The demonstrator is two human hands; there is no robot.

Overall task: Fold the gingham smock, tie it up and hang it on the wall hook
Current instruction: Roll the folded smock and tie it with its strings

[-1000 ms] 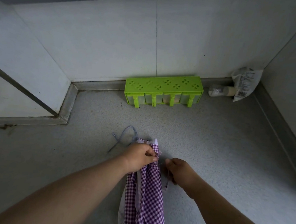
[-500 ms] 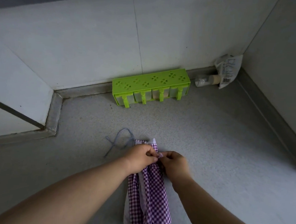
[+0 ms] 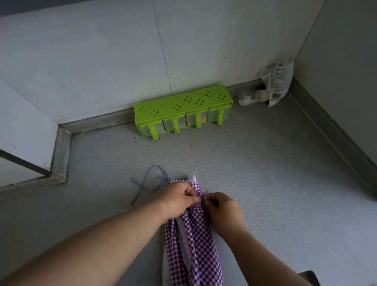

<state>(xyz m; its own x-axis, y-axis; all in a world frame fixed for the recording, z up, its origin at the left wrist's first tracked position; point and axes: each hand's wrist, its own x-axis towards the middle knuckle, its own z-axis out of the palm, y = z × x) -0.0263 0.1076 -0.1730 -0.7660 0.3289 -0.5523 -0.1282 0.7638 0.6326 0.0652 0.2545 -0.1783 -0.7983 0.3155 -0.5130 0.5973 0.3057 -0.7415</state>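
Note:
The purple-and-white gingham smock (image 3: pixel 194 255) lies folded into a long narrow strip on the grey countertop (image 3: pixel 268 193), running from the middle toward the near edge. A thin grey tie string (image 3: pixel 149 182) loops off its far left corner. My left hand (image 3: pixel 179 198) grips the far end of the strip, fingers curled over the cloth. My right hand (image 3: pixel 223 209) meets it from the right and pinches the smock's edge between thumb and fingertips. No wall hook is in view.
A bright green spice rack (image 3: pixel 183 110) with several drawers stands against the back wall. A small bottle (image 3: pixel 253 98) and a crumpled plastic packet (image 3: pixel 276 82) lie in the far right corner. A dark object (image 3: pixel 311 281) sits at the near right edge.
My right hand has moved left from beside the smock to meet my left hand at its far end and pinches the cloth. The view has shifted slightly.

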